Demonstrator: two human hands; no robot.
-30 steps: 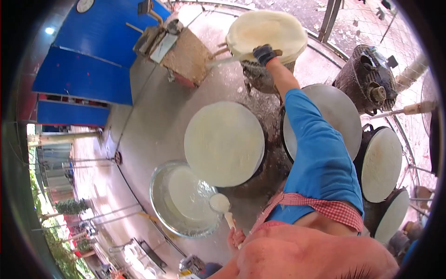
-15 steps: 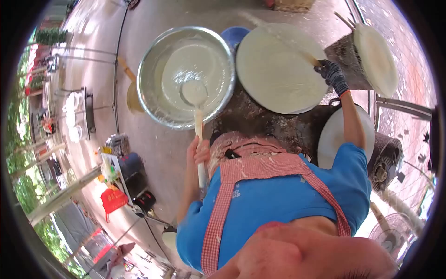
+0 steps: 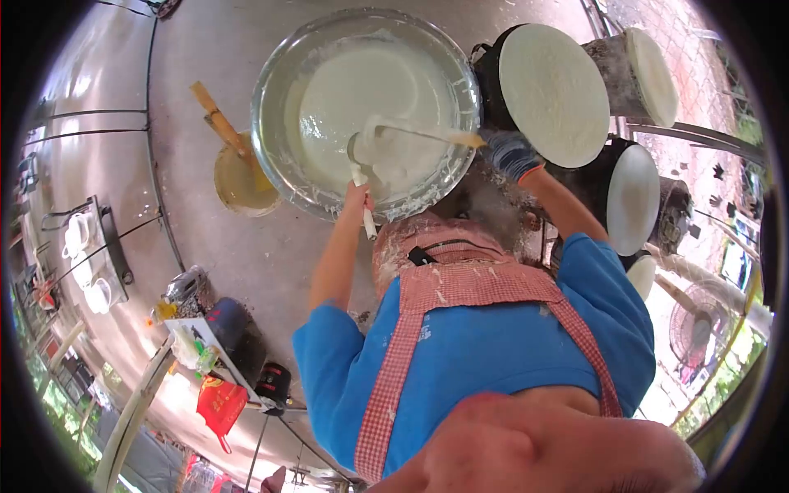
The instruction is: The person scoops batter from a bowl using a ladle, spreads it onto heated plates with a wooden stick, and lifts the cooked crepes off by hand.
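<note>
A wide metal basin (image 3: 260,123) holds thick white batter (image 3: 357,90). My left hand (image 3: 358,200), bare, is closed around the pale handle of a ladle (image 3: 358,174), whose bowl sits in or at the batter on the near side of the basin. My right hand (image 3: 508,154) wears a dark striped glove and grips a long flat batter-coated spreader (image 3: 423,131) by its wooden end. It reaches over the basin's right rim, its far end at the batter beside the ladle. Right of the basin, a round griddle (image 3: 555,94) carries a white layer.
More round pale tops stand at the right: one at the upper right (image 3: 655,76) and one lower down (image 3: 632,200). A yellowish bucket (image 3: 238,193) with a wooden-handled tool is left of the basin. A small stand (image 3: 205,341) with a red bag (image 3: 222,407) is lower left.
My right hand has brought the spreader leftward from above the griddle to the basin. The ladle, raised over the batter before, is now lower at it. The view has shifted toward the basin.
</note>
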